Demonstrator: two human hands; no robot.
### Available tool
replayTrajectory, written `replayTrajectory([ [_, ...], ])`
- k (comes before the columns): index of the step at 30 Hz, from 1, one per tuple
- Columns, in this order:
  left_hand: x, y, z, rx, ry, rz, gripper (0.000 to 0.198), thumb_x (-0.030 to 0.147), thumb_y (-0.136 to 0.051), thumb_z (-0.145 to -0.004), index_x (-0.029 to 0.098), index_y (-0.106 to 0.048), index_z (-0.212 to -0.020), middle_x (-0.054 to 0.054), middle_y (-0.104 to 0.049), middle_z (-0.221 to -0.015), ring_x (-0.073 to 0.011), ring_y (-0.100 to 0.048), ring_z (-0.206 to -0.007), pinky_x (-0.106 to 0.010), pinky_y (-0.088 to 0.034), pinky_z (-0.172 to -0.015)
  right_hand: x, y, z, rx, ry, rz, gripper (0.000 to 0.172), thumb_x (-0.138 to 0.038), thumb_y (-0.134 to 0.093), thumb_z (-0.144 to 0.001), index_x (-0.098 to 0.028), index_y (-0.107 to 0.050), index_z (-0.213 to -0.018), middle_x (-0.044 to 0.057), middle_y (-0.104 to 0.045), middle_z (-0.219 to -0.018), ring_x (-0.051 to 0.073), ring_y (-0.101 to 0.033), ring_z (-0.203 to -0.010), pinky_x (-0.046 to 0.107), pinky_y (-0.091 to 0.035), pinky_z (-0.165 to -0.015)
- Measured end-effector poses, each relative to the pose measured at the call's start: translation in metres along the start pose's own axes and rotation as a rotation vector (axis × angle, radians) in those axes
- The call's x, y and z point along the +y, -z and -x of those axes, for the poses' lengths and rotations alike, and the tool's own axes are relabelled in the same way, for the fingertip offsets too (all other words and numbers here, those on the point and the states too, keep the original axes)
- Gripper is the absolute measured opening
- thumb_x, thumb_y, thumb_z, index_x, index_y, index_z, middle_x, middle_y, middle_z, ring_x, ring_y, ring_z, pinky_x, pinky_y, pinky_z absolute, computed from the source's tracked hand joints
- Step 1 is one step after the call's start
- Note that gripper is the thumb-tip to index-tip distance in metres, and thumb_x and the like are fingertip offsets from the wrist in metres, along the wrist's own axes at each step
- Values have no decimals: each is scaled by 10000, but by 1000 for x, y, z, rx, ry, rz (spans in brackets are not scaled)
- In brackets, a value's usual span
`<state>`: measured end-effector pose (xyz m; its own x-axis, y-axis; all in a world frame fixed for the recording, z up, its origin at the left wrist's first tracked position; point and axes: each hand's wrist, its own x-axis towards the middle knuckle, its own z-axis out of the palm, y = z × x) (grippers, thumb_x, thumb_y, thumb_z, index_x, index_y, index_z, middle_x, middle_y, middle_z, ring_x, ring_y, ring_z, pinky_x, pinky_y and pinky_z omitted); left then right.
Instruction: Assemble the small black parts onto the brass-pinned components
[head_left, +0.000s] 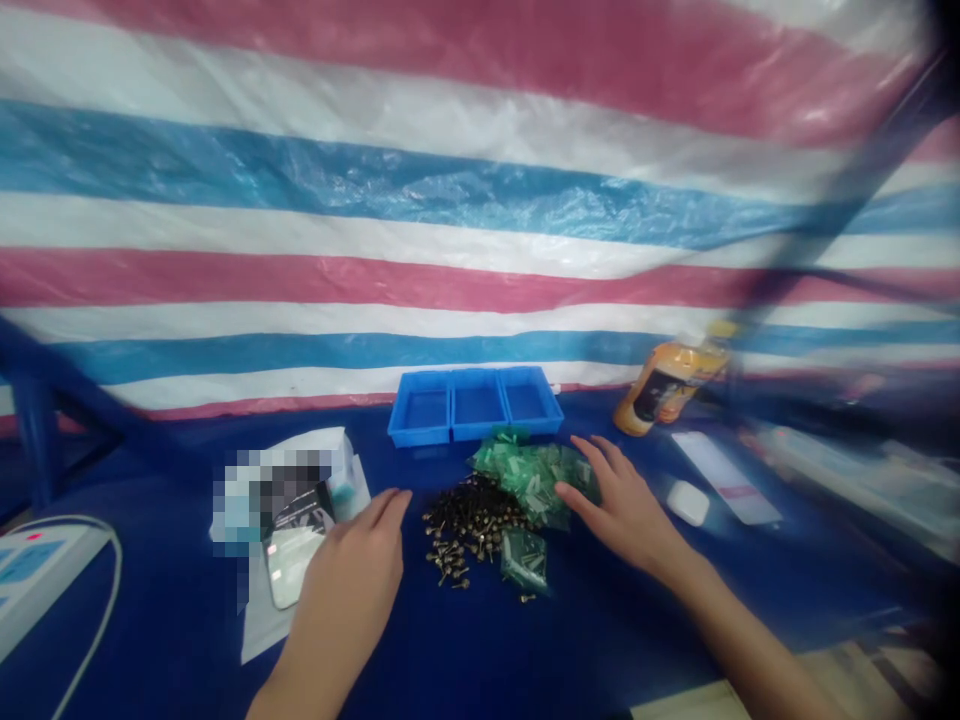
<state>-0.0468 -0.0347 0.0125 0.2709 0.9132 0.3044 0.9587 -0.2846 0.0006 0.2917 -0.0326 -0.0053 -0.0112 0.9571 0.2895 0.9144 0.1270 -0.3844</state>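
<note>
On the dark blue tabletop [465, 660] lies a heap of small screws [469, 515], with dark and brass-coloured parts. My left hand [360, 560] is just left of this heap, back up, fingers stretched forward and holding nothing visible; its thumb is hidden. To the right, my right hand [619, 505] is open, thumb and fingers apart, at the edge of a pile of green-tinted clear plastic bags [532, 470]. Whether it touches them I cannot tell. One small filled bag [524, 558] sits in front of the pile, with a loose screw [527, 598] near it.
Three joined blue trays [451, 405] stand behind the heap. A bottle with orange contents [667, 385], a white case [688, 502] and a phone [726, 478] are at right. Papers [262, 635] and a shiny device [291, 570] lie left, near a power strip [45, 580] with a cable.
</note>
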Motion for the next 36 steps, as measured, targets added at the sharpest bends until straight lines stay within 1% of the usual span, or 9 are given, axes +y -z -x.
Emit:
replayTrajectory([
  [4,11,-14,-1,27,-106,-42,400,149,-381,-919,163,-662,-1203,-146,-651,-1289,-320,-668,-1063,-442,-501,-826,-2,-20,20,-60,-42,33,640,-614,-445,-935,-322,-336,-1493,150,-386,-1509,380,-358,-1404,688,-283,-1086],
  [8,15,-21,-6,3,-56,-44,395,158,-382,-925,157,-661,-1206,-162,-642,-1294,-323,-650,-1102,-431,-497,-818,-10,-25,20,-139,-2,-39,650,-597,-428,-949,-281,-307,-1504,145,-331,-1543,343,-310,-1437,607,-292,-1128],
  [11,16,-22,-4,-53,-54,-26,414,134,-370,-924,149,-645,-1233,-166,-640,-1295,-311,-646,-1114,-423,-496,-828,-18,-20,5,-68,29,-70,618,-561,-442,-956,-243,-353,-1478,155,-356,-1522,323,-368,-1395,512,-393,-1073],
  [14,20,-20,-3,-85,-76,17,427,124,-360,-930,147,-617,-1270,-158,-638,-1297,-302,-637,-1132,-429,-501,-835,-24,-15,-25,77,127,-1,425,-490,-470,-962,-256,-555,-1306,127,-595,-1241,317,-516,-1195,524,-387,-1010],
  [17,25,-16,-5,-91,-59,69,422,134,-371,-935,170,-599,-1288,-135,-636,-1303,-280,-675,-1053,-393,-523,-804,-32,-17,-56,118,187,117,277,-405,-508,-953,-291,-664,-1151,94,-652,-1034,295,-547,-999,504,-378,-907],
  [25,46,-5,-5,82,2,158,315,314,-422,-973,208,-643,-1170,-102,-692,-1178,-272,-679,-962,-386,-533,-792,-47,-31,-76,148,231,182,185,-248,-550,-923,-265,-732,-891,77,-675,-988,283,-524,-991,515,-285,-931],
  [28,48,6,-19,82,-12,216,298,338,-456,-957,227,-656,-1148,-90,-724,-1065,-253,-684,-837,-360,-526,-714,-49,-28,-75,197,212,3,157,-276,-562,-909,-245,-711,-869,67,-700,-997,274,-561,-1011,519,-296,-969],
  [31,45,13,-45,94,-41,394,347,371,-484,-946,258,-609,-1249,-73,-717,-1078,-251,-683,-909,-360,-526,-773,-53,-23,-74,212,111,-405,195,-374,-567,-904,-221,-682,-943,72,-714,-971,246,-617,-924,437,-430,-881],
  [36,51,2,-74,-2,90,868,371,463,-583,-885,234,-645,-1169,-27,-725,-933,-190,-668,-750,-295,-505,-685,-73,-20,-62,9,-60,-996,296,-457,-707,-796,-197,-685,-935,38,-693,-786,177,-600,-663,305,-477,-613],
])
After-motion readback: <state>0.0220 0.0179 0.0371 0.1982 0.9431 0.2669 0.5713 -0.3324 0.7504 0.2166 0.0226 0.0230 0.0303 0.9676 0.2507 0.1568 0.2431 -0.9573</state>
